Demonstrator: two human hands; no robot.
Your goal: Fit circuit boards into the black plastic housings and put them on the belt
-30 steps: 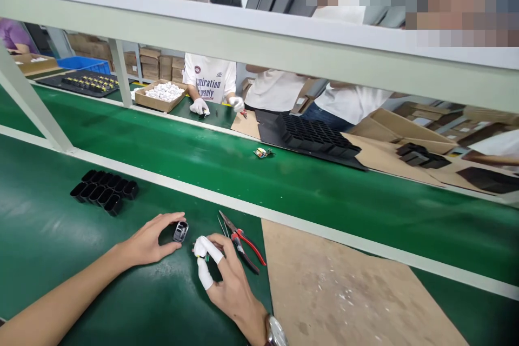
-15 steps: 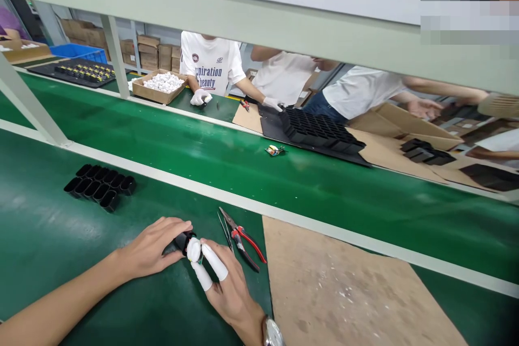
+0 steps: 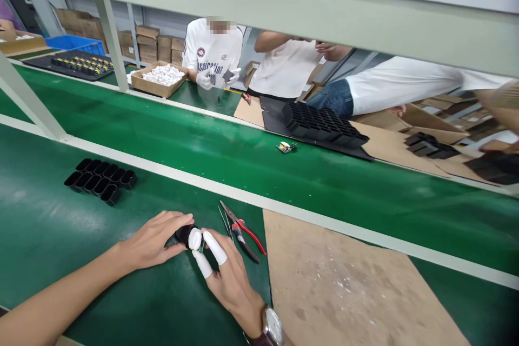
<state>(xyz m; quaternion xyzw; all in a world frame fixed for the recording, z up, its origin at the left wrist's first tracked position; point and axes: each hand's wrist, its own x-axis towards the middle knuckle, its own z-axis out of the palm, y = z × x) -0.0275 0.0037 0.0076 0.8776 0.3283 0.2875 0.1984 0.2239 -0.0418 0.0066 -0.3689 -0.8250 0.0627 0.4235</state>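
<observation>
The hands have met: left hand (image 3: 156, 239) and right hand (image 3: 227, 275) pinch the black housing (image 3: 184, 234), long axis left-right.

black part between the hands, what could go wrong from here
1. The black part is pinched only at the fingertips of the left hand and right hand, so it could slip onto the mat.
2. The pliers lie right beside the right hand; a knuckle may knock them.

Two hands, the left hand (image 3: 156, 240) and right hand (image 3: 227, 275), one black part (image 3: 184, 234), one pair of red-handled pliers (image 3: 243, 230), nine black shells (image 3: 101, 180), three co-workers.
</observation>
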